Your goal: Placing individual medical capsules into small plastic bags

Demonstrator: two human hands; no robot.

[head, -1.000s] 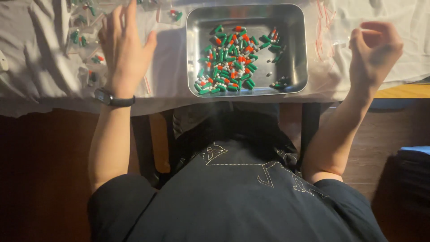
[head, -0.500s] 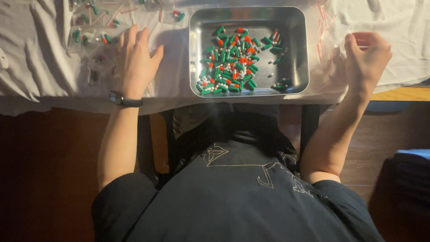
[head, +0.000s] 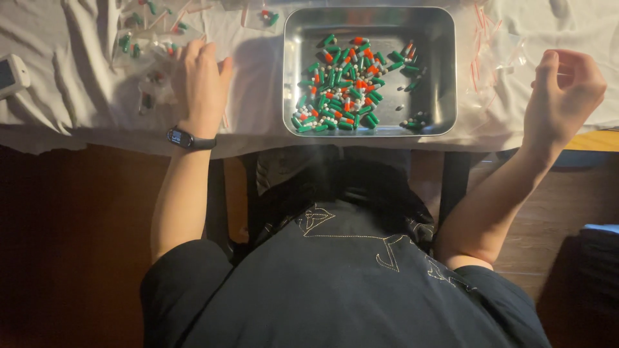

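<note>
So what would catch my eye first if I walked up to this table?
Probably the metal tray at the table's middle, holding a heap of green, orange and white capsules. The left hand lies flat on the white cloth among small clear bags of capsules, while the right hand is raised, fingers curled.

A shiny rectangular steel tray of green, orange and white capsules sits on the white-clothed bench. Left of the tray, the left hand lies flat beside small clear capsule bags; right of it, the right hand curls loosely.
</note>
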